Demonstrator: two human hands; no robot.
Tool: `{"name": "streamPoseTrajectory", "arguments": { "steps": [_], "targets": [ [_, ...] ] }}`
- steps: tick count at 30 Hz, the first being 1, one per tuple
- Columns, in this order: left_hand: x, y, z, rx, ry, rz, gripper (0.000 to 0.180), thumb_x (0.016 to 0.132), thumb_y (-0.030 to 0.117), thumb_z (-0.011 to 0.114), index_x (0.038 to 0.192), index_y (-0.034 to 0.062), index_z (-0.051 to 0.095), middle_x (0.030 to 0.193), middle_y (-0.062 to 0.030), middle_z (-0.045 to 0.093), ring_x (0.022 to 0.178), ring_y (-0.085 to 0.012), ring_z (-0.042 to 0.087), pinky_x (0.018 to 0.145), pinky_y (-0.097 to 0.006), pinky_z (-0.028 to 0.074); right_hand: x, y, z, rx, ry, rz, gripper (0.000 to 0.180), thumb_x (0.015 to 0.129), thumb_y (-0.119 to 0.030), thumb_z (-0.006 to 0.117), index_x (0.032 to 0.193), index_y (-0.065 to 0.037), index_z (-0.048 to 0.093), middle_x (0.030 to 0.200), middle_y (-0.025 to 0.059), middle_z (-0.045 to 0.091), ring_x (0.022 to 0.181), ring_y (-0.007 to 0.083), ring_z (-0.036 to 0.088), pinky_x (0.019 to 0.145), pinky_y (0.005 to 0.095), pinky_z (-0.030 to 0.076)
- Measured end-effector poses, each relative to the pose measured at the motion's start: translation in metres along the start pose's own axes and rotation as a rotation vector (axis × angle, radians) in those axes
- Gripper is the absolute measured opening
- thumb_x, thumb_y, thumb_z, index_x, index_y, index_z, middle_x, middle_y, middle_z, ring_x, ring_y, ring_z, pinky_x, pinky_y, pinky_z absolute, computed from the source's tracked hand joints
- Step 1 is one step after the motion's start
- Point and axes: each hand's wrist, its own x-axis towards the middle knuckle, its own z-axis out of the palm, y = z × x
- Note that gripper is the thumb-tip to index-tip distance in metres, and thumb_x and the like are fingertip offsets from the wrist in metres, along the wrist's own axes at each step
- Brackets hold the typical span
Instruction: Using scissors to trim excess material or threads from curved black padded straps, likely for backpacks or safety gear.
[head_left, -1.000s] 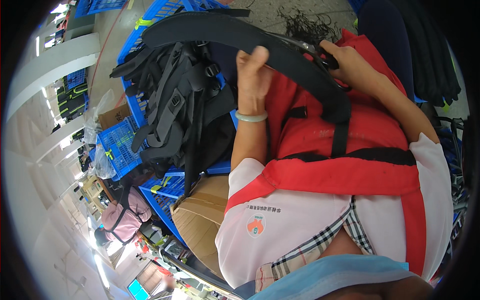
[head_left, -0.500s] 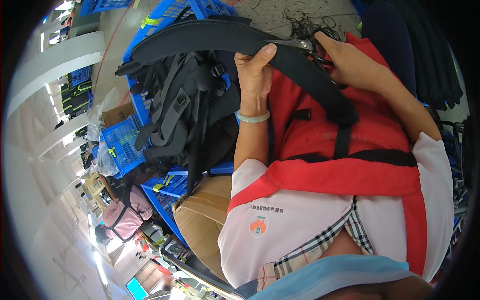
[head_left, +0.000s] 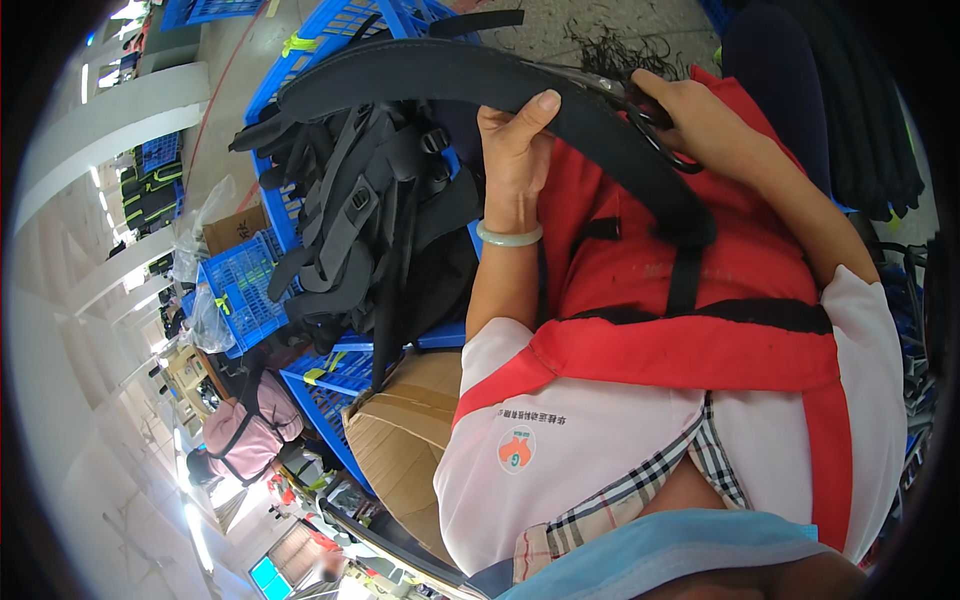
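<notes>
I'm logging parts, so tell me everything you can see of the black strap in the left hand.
The strap is a long, broad, matte black band, apparently padded fabric. It arches sideways: its left end lies over the blue crate, and its right end bends down over the red apron. The left hand grips it near mid-length, thumb on top. Scissors in the right hand lie along its far edge; whether they touch it is unclear.

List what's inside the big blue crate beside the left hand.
The blue crate holds heaped black straps, some with buckles. The curved black strip overhangs it. The heap covers the bottom; anything beneath cannot be seen.
</notes>
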Motion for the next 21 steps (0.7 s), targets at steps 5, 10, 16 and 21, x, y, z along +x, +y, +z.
{"name": "streamPoseTrajectory", "arguments": {
  "steps": [5, 10, 16, 21],
  "targets": [
    [0.012, 0.024, -0.009, -0.114, 0.029, 0.046, 0.025, 0.079, -0.008, 0.067, 0.1, 0.0046, 0.065, 0.098, -0.0047, 0.066, 0.09, -0.0174, 0.064, 0.085, -0.033, 0.052, 0.005, -0.009, -0.005, 0.041, -0.071, 0.089, 0.033, 0.083, -0.011, 0.066, 0.109, -0.003, 0.047, 0.087, 0.0194, 0.064, 0.086, 0.037, 0.062, 0.072, 0.0421, 0.048],
    [0.014, 0.016, -0.002, -0.045, 0.04, 0.107, 0.023, 0.078, -0.008, 0.068, 0.098, 0.0049, 0.065, 0.094, -0.0048, 0.067, 0.085, -0.0165, 0.064, 0.083, -0.032, 0.053, 0.006, -0.005, 0.007, 0.06, 0.075, 0.0, 0.049, 0.075, 0.0, 0.066, 0.117, -0.001, 0.04, 0.102, 0.0262, 0.058, 0.096, 0.0435, 0.057, 0.077, 0.0433, 0.046],
    [0.011, 0.017, 0.006, -0.077, 0.037, 0.077, 0.019, 0.078, -0.006, 0.069, 0.094, 0.0057, 0.067, 0.089, -0.0035, 0.068, 0.082, -0.0148, 0.064, 0.079, -0.029, 0.051, 0.013, -0.01, -0.004, -0.032, 0.007, -0.04, 0.061, 0.073, 0.0, 0.065, 0.126, -0.001, 0.036, 0.107, 0.024, 0.058, 0.097, 0.0433, 0.058, 0.079, 0.0448, 0.047],
    [0.011, 0.017, 0.0, -0.087, 0.025, 0.059, 0.019, 0.079, -0.006, 0.068, 0.093, 0.0061, 0.067, 0.088, -0.003, 0.067, 0.082, -0.0149, 0.064, 0.079, -0.03, 0.051, 0.013, -0.027, -0.02, 0.025, -0.066, 0.036, 0.062, 0.073, -0.005, 0.068, 0.126, -0.002, 0.036, 0.107, 0.022, 0.058, 0.094, 0.0408, 0.059, 0.077, 0.0436, 0.048]
  ]
}}
